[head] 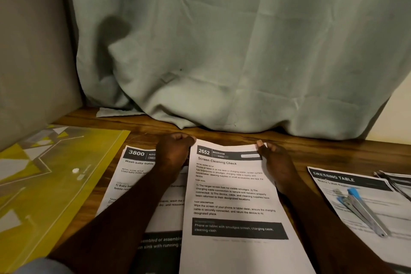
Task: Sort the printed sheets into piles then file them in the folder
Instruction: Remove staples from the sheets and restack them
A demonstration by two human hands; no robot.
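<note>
Item under inspection: the Screen Cleaning Check sheet (233,184), numbered 2652, Bedroom, printed side up, at the middle of the wooden table (311,151).

Left hand (173,151): at the top left corner of this sheet. The fingers (182,138) are curled closed over the corner and grip it.

Right hand (275,162): at the top right corner of this sheet. The thumb (260,143) presses on the printed face, and the other fingers are hidden behind the paper, so the corner is pinched.

Whether this sheet lies flat or is raised off the table cannot be determined.

Just left of this sheet and partly beneath its left edge: the Wash baby bottle sheet (135,162), numbered 3800, flat on the table, crossed by the left forearm.

Further left of this sheet, apart from it: a yellow folder (51,196) with grey and white triangles, lying closed.

Right of this sheet, apart from it: the Dressing Table sheet (347,189), with a blue and metal tool (364,213) lying on top. Its type is unclear.

Beyond that, furthest right: further sheets (398,181), cut off by the frame edge.

Behind this sheet: a pale green curtain (222,51), its hem resting on the table.
</note>
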